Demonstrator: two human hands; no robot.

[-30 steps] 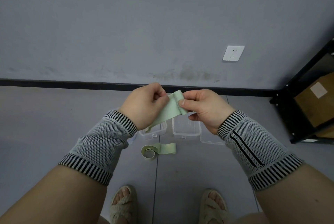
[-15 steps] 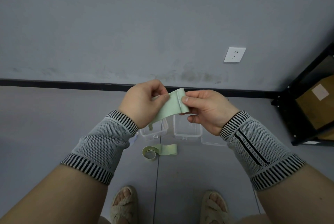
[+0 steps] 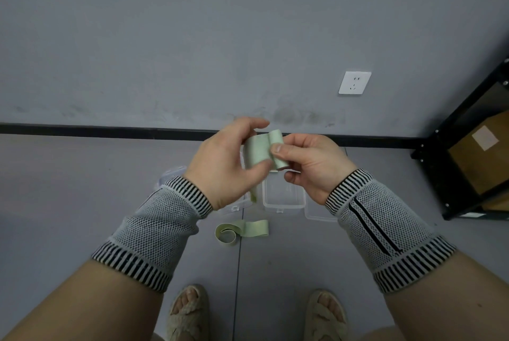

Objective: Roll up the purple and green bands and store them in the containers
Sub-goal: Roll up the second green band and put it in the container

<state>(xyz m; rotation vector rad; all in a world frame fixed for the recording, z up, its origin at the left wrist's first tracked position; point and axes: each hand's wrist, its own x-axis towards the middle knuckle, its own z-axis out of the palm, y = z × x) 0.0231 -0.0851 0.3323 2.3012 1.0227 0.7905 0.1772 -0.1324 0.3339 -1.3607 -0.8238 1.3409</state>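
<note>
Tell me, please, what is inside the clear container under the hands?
The clear container shows no band in its visible near part. The right hand and the green band it rolls with the left hand cover its far part.

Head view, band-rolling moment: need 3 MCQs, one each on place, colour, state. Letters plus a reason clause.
1. Where does the loose second band lie?
A. on the floor, nearer the feet than the clear containers
B. inside a container
C. on the black shelf

2. What colour is the held band?
A. purple
B. pale green
C. white

3. How is the held band now?
A. flat on the floor
B. partly rolled at one end, tail hanging
C. stored away

Key: 1 A, it lies on bare floor on the near side of the containers. 2 B, its surface is pale green. 3 B, right hand pinches the roll, left hand holds the strip.
</note>
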